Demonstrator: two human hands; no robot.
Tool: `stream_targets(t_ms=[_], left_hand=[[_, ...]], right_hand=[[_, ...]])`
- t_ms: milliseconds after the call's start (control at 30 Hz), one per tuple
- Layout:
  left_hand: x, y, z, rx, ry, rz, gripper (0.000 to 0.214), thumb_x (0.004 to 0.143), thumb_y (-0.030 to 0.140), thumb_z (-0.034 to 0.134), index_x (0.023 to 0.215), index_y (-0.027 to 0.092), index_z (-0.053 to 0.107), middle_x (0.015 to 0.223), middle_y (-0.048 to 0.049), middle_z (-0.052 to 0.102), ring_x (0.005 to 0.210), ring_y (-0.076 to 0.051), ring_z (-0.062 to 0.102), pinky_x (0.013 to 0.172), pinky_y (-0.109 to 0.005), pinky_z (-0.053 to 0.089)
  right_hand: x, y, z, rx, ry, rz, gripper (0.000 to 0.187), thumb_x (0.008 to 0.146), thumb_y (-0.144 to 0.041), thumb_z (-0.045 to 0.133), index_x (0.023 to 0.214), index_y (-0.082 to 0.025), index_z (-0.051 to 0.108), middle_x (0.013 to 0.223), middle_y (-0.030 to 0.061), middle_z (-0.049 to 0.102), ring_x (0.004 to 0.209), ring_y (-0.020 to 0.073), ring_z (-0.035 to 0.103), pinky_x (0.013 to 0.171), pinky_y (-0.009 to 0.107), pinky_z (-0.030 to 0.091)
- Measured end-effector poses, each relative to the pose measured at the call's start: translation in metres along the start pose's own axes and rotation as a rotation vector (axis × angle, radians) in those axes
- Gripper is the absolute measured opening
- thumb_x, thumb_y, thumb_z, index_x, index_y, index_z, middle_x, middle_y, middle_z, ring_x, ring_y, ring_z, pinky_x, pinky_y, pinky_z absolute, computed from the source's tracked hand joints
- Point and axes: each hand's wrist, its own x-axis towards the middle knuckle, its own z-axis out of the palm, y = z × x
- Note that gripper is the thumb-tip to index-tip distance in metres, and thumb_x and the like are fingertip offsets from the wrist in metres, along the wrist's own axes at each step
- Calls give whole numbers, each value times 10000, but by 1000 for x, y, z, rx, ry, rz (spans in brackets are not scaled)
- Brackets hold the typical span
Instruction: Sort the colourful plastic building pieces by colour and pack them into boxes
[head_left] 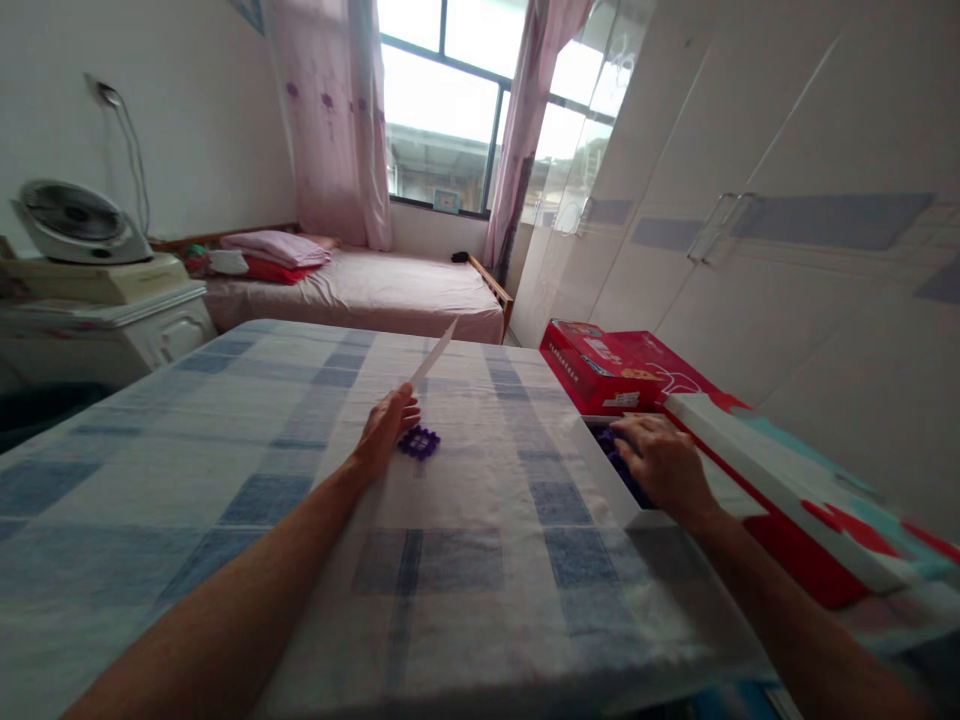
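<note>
My left hand (386,428) is closed on a thin white sheet (435,358), perhaps paper or card, seen almost edge-on and slanting up to the right. Just right of that hand, a small purple piece with a toothed outline (419,442) lies flat on the checked tablecloth (315,580). My right hand (664,458) reaches over a white open box (619,488) with its fingers curled down inside. Dark purple pieces (611,448) show in the box beside those fingers. Whether the right fingertips grip a piece is hidden.
Behind the white box sits a red box (592,365). A long white, red and teal box (795,480) runs along the table's right side. Beyond the table are a bed (390,285) and a wardrobe (750,330). A fan (79,222) stands at the far left.
</note>
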Motion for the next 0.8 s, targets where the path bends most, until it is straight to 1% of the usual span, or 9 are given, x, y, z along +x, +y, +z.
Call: stream_targets(t_ms=[100,200,267,400,500,600,667,733,800], left_hand=[[-1,1,2,-3,11,32,546,653,624,651,915,146,612,940,-61,613,815,-144,615,728,-257,511],[0,1,2,4,35,75,560,658,646,627,921,153,603,928,-54,607,823,-152,613,744,-277,505],[0,1,1,15,48,97,563,669,659,604,912,151,598,924,-54,601,830,-156,611,752,-282,500],[1,2,-2,11,54,136,556,680,657,589,928,159,594,931,-48,596,833,-160,612,759,-293,495],[2,3,-3,-1,79,136,551,679,654,591,925,161,589,910,-39,590,814,-158,610,746,-292,492],[4,3,-4,-1,82,116,545,687,651,588,917,157,583,916,-40,587,806,-153,606,739,-289,491],[4,2,-5,0,67,117,543,691,647,591,919,154,581,919,-41,585,812,-152,602,744,-289,492],[4,1,-6,4,54,123,545,695,648,589,922,152,581,918,-41,584,815,-151,601,747,-291,491],[4,0,-7,21,47,131,544,704,646,583,932,152,585,924,-44,588,824,-156,604,753,-295,492]], right_hand=[[13,-35,-7,157,54,-19,264,850,-240,501,1055,-174,654,1096,100,657,1006,253,596,872,406,442],[27,-90,-1,480,-135,-123,254,856,-239,509,1062,-189,649,1076,67,661,939,188,623,847,324,463],[36,-130,11,567,-238,-165,274,858,-252,520,1100,-188,630,1102,67,647,951,176,618,860,309,453],[49,-197,36,485,-315,-218,397,842,-370,559,1180,-162,575,1186,117,590,1099,232,536,905,375,413],[54,-228,46,386,-323,-259,449,818,-462,566,1152,-161,577,1161,129,588,1089,268,515,882,421,406],[54,-241,46,339,-338,-301,379,833,-435,536,1097,-170,599,1092,114,609,1019,243,540,834,372,416],[52,-240,39,321,-331,-304,353,828,-420,539,1072,-175,612,1048,106,622,973,231,555,810,349,415],[47,-226,26,315,-283,-278,357,816,-428,556,1075,-190,614,1021,92,632,954,229,561,810,347,410],[39,-198,9,302,-184,-210,364,815,-426,566,1104,-207,606,1038,79,634,971,232,558,827,352,403]])
